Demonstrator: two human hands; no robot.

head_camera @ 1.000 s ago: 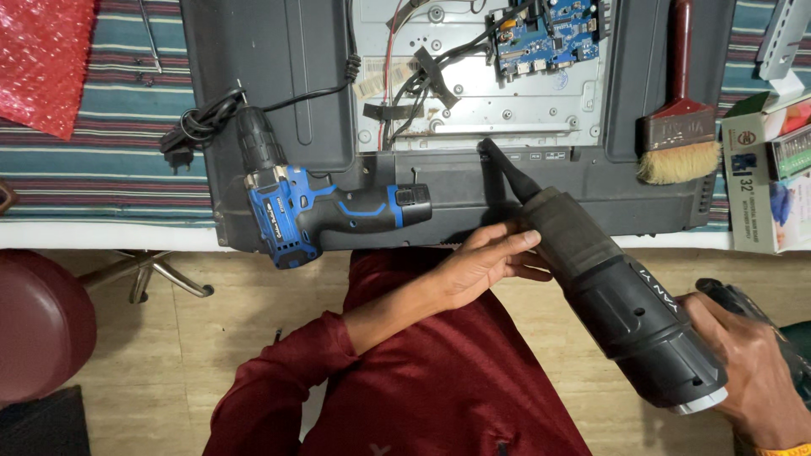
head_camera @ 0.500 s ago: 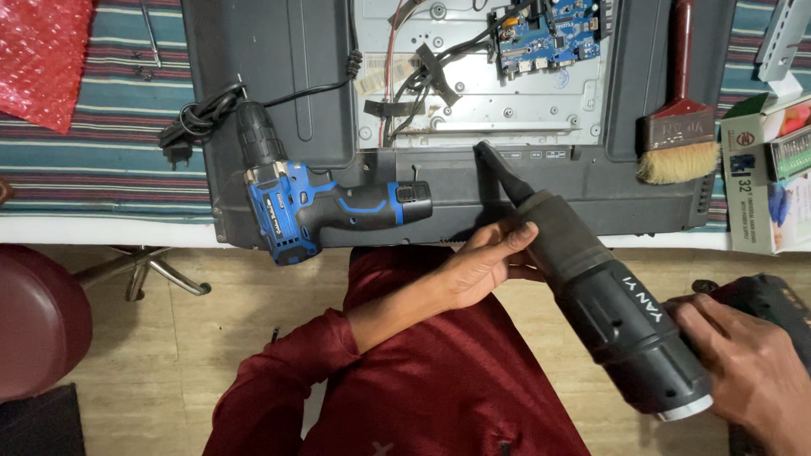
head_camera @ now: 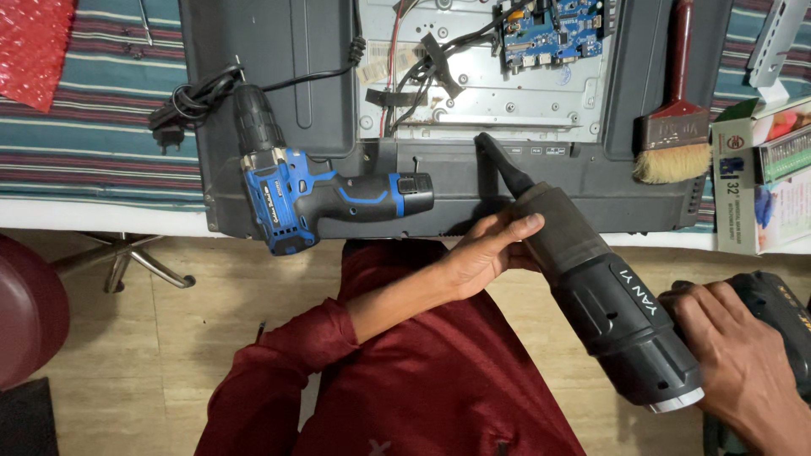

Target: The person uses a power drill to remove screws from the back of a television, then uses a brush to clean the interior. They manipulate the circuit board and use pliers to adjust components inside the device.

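— Head view first: where are the hands?

— Left hand [head_camera: 486,253] sits near centre, fingers wrapped around the front barrel of a black handheld blower [head_camera: 591,287]. Right hand [head_camera: 743,363], at four o'clock, grips the blower's rear handle.

— And the blower itself?

— It slants from four o'clock up toward twelve, and its thin nozzle tip rests over the lower edge of the opened television back [head_camera: 541,181] on the striped tablecloth [head_camera: 93,143].

— Anything beside it?

— A blue cordless drill [head_camera: 312,198] lies on the panel at nine o'clock from the left hand, apart from it. A paintbrush [head_camera: 673,135] lies at two o'clock, and the blue circuit board [head_camera: 549,29] at twelve.
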